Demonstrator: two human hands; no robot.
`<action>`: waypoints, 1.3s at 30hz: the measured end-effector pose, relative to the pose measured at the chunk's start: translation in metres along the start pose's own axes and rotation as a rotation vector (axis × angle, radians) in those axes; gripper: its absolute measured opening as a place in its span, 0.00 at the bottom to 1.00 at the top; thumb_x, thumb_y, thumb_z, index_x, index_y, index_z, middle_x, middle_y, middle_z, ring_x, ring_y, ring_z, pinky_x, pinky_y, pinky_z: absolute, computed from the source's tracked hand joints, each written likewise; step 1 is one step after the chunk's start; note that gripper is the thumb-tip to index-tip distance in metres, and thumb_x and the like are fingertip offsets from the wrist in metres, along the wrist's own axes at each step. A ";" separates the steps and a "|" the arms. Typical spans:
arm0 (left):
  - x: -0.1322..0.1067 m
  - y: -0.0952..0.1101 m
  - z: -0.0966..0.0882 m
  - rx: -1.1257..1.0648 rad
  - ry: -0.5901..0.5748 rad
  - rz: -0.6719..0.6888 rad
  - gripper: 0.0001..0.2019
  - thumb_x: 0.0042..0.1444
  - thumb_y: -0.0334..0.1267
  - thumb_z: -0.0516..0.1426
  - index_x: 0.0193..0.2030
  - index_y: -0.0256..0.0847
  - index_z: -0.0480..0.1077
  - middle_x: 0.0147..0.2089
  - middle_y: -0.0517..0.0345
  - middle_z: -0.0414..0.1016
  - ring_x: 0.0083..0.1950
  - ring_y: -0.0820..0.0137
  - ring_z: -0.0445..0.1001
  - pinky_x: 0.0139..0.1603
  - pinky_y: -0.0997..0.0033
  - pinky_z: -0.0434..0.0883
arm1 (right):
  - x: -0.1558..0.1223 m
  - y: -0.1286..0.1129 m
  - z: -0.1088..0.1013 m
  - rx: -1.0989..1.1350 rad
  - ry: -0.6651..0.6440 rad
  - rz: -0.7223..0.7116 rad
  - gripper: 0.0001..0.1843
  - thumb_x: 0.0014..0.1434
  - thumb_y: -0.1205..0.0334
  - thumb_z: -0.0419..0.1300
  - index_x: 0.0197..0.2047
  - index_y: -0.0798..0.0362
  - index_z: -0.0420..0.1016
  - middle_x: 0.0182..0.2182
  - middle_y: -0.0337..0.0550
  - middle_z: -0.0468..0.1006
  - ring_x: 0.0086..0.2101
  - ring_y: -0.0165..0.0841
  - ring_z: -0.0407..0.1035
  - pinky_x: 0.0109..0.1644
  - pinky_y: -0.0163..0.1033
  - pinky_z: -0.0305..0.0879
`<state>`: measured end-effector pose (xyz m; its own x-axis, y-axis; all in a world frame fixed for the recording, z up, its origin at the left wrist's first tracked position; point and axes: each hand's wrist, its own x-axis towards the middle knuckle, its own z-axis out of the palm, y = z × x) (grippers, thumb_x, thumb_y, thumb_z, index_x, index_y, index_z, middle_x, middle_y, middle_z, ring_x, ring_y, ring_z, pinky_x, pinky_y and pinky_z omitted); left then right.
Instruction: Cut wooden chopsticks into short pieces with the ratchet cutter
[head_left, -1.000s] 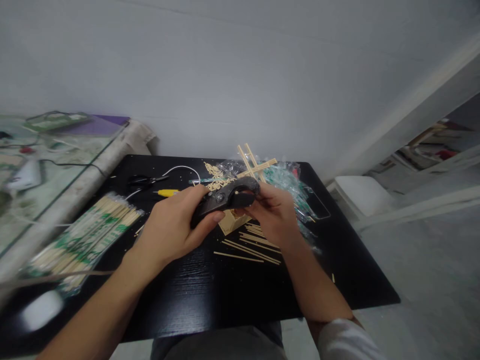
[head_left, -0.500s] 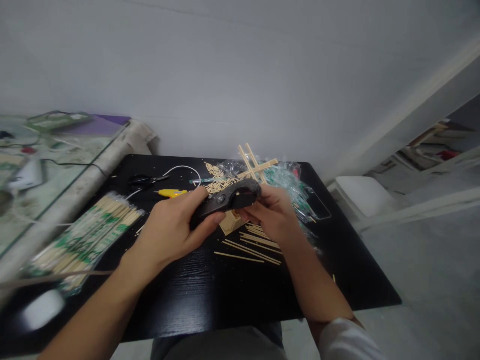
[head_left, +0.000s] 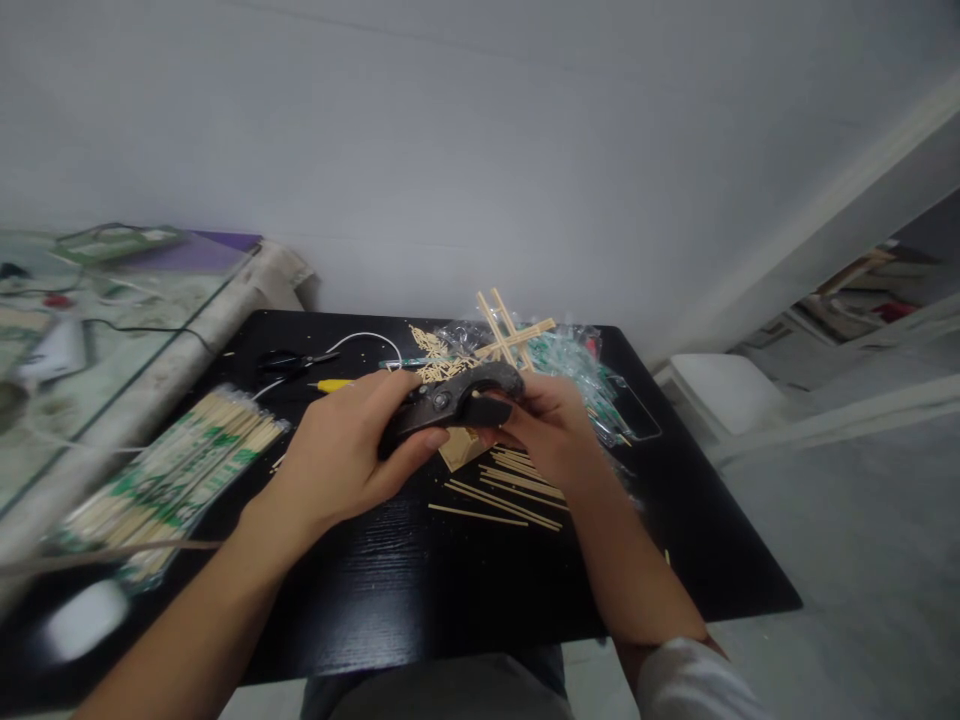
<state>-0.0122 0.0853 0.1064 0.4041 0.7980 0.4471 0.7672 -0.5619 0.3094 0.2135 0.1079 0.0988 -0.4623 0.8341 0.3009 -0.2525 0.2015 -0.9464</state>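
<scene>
The step in hand looks like trimming: the person's left hand point(head_left: 337, 440) is wrapped firmly around a dark cutter point(head_left: 444, 402), thumb along the near side, while the right hand point(head_left: 551, 425) works at the cutter's curved head. The right fingers are curled in close to that head, and a pale speck shows at its mouth (perhaps the end of a stick, though it is too small to be sure). What the right fingers grip, if anything, and how tightly, cannot be told; the cutter hides their tips.

The cutter is held above the black table point(head_left: 360, 585), overlapping in view a small wooden piece point(head_left: 457, 452). Loose sticks point(head_left: 504, 504) lie on the near side, within easy reach of the right hand. Beyond the cutter are a heap of short bits point(head_left: 446, 370), some crossed sticks point(head_left: 506, 335) and crumpled wrappers point(head_left: 581, 375). A yellow tool point(head_left: 332, 386) sits just past the left hand.

Judging by this hold, the next move calls for a steady right hand, fingertips kept clear of the cutting edge, and an even squeeze from the left.
</scene>
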 end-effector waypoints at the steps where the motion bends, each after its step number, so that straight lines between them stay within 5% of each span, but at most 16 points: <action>1: 0.000 0.000 0.001 0.003 0.007 0.007 0.22 0.68 0.57 0.49 0.49 0.40 0.70 0.41 0.49 0.79 0.40 0.59 0.77 0.38 0.61 0.69 | 0.000 0.000 0.000 0.006 -0.002 -0.001 0.14 0.64 0.52 0.68 0.32 0.52 0.77 0.24 0.36 0.73 0.22 0.24 0.58 0.23 0.33 0.50; 7: -0.002 0.000 0.001 0.038 0.032 0.026 0.22 0.68 0.56 0.49 0.52 0.38 0.69 0.45 0.46 0.80 0.43 0.57 0.78 0.40 0.60 0.71 | -0.003 0.001 0.000 -0.040 0.020 0.020 0.16 0.66 0.51 0.66 0.31 0.52 0.76 0.24 0.37 0.73 0.22 0.25 0.59 0.24 0.33 0.53; 18: 0.000 0.010 -0.005 0.062 -0.025 -0.050 0.17 0.67 0.54 0.49 0.36 0.44 0.62 0.30 0.57 0.71 0.30 0.65 0.69 0.29 0.66 0.62 | 0.000 0.004 0.002 -0.059 0.027 -0.070 0.19 0.67 0.48 0.66 0.31 0.52 0.74 0.22 0.36 0.69 0.20 0.23 0.56 0.22 0.34 0.51; 39: 0.000 0.014 -0.005 0.023 -0.040 -0.143 0.17 0.67 0.55 0.49 0.34 0.45 0.61 0.28 0.59 0.70 0.28 0.65 0.69 0.29 0.67 0.58 | 0.001 0.004 0.003 -0.099 0.082 -0.041 0.20 0.66 0.45 0.65 0.31 0.53 0.74 0.22 0.36 0.71 0.20 0.23 0.57 0.21 0.33 0.51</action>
<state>-0.0043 0.0766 0.1153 0.3093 0.8777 0.3661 0.8294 -0.4373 0.3476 0.2098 0.1083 0.0952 -0.3814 0.8624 0.3328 -0.1825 0.2827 -0.9417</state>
